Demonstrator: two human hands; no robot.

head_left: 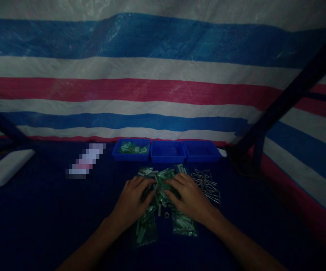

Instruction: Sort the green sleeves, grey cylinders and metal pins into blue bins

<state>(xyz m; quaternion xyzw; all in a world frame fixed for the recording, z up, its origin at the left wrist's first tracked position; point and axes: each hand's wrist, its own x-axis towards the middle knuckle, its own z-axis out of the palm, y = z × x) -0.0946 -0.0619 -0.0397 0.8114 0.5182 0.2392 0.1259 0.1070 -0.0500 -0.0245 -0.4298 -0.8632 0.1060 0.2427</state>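
My left hand (pixel 136 194) and my right hand (pixel 187 192) face each other over a small pile at the middle of the table. Curved fingers and thumbs of both hands grip the sides of a greenish clear plastic bag (pixel 166 175) with short pale pieces in it. Some fingertips are hard to make out in the dim light. Similar filled bags lie near my left wrist (pixel 146 229) and under my right wrist (pixel 184 224). A small metal ring or nut (pixel 166 215) rests between them. Right of my right hand is a heap of thin metal rods (pixel 208 186).
Beyond the pile stand three blue trays in a row; the left tray (pixel 116 155) holds greenish bags, and the middle tray (pixel 168 159) and right tray (pixel 203 159) show bare bottoms. A white object (pixel 7 167) lies far left. Dark posts (pixel 287 98) and striped sheeting (pixel 163 90) bound the table.
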